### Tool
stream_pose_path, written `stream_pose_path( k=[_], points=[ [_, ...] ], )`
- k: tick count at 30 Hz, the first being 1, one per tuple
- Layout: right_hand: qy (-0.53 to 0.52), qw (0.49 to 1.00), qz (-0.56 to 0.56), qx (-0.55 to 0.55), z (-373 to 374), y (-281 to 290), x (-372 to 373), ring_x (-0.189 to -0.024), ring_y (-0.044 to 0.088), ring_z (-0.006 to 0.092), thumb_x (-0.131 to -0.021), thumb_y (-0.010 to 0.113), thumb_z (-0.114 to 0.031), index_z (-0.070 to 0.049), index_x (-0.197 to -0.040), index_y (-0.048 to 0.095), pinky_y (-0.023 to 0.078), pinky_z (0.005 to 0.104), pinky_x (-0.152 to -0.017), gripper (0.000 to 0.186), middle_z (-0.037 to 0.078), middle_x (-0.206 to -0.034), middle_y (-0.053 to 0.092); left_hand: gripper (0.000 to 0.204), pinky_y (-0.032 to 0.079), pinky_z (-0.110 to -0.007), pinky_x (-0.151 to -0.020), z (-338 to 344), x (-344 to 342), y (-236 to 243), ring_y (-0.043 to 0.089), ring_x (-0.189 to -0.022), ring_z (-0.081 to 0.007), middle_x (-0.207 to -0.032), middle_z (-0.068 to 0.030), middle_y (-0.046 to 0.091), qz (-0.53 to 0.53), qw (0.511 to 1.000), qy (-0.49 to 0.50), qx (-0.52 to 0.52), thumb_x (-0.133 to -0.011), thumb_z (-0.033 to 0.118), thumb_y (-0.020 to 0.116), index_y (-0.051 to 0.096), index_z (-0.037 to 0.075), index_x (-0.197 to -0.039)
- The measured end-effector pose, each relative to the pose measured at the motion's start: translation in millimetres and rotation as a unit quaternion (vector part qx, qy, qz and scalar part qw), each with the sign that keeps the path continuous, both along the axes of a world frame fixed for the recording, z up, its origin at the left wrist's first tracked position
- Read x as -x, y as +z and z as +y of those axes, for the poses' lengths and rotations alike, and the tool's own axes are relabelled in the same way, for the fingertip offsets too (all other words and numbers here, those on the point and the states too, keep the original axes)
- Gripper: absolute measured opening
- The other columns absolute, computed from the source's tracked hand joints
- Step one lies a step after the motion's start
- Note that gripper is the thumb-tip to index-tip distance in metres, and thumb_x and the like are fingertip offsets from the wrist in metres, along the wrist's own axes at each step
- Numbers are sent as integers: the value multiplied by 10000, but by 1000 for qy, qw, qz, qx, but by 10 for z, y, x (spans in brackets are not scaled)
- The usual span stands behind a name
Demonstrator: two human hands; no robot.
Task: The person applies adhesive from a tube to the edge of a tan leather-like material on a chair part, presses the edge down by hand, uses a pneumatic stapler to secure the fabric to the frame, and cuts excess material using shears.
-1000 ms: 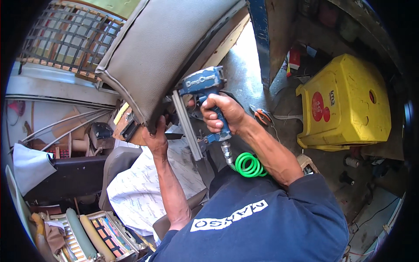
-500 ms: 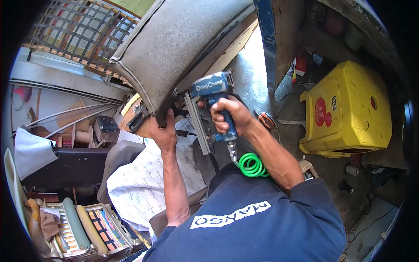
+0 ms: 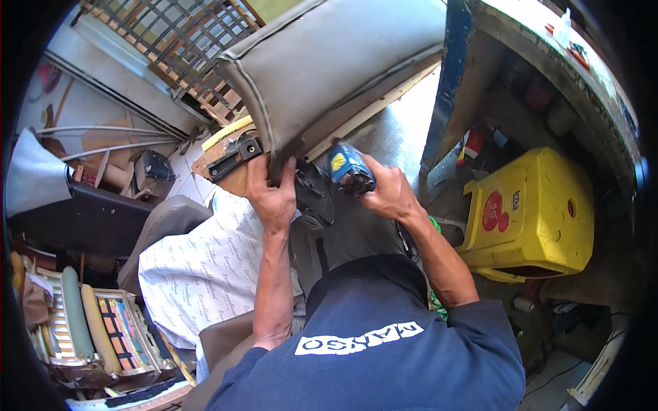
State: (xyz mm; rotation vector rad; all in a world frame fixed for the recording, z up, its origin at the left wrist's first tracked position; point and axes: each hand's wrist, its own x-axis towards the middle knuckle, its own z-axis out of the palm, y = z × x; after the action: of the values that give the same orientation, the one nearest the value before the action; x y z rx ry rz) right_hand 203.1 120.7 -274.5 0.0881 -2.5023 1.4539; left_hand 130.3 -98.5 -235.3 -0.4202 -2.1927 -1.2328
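A grey-brown leather-covered cushion or backrest (image 3: 343, 68) with a piped seam stands tilted in front of me. My left hand (image 3: 274, 205) is closed on a loose flap of its cover at the near lower corner, thumb and fingers pinching the dark edge. In my right hand (image 3: 391, 192) is a blue staple gun (image 3: 349, 166), gripped around its handle and seen end-on, just right of that corner. Its magazine and nose are mostly hidden. Part of its green coiled air hose (image 3: 437, 308) shows behind my right forearm. Beside my left fingers is a wooden piece with a black metal bracket (image 3: 236, 156).
A yellow plastic stool (image 3: 534, 212) lies tipped on the right, below a blue-edged workbench (image 3: 449, 82). White printed fabric (image 3: 205, 267) lies left of my legs. Frames with woven straps (image 3: 178, 41) stand at the far left, and padded parts (image 3: 89, 315) at the near left.
The staple gun has turned from side-on to end-on, lower beside the cushion's corner. My left hand still pinches the flap. The whole view has shifted, and the hose is now largely behind my arm.
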Motion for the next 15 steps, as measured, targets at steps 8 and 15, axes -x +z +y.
stream_pose_path(
  k=[8, 15],
  points=[
    [-193, 910, -352, -103, 701, -1977, 147, -1176, 642, 479, -858, 647, -397, 7, -1350, 584, 501, 537, -1014, 639, 331, -1214, 672, 220, 453, -305, -622, -39, -324, 243, 581, -654, -170, -790, -56, 658, -110, 989, -70, -66, -916, 218, 799, 719, 24, -982],
    [-245, 838, -454, -178, 707, -2736, -216, -1325, 574, 407, -860, 709, -598, 40, -1414, 513, 470, 476, -1097, 868, 274, -1419, 583, 200, 510, -347, -695, -186, -183, 1010, 657, -713, -234, -808, -87, 672, 99, 980, -47, 168, -869, 185, 822, 718, 40, -959]
  ],
)
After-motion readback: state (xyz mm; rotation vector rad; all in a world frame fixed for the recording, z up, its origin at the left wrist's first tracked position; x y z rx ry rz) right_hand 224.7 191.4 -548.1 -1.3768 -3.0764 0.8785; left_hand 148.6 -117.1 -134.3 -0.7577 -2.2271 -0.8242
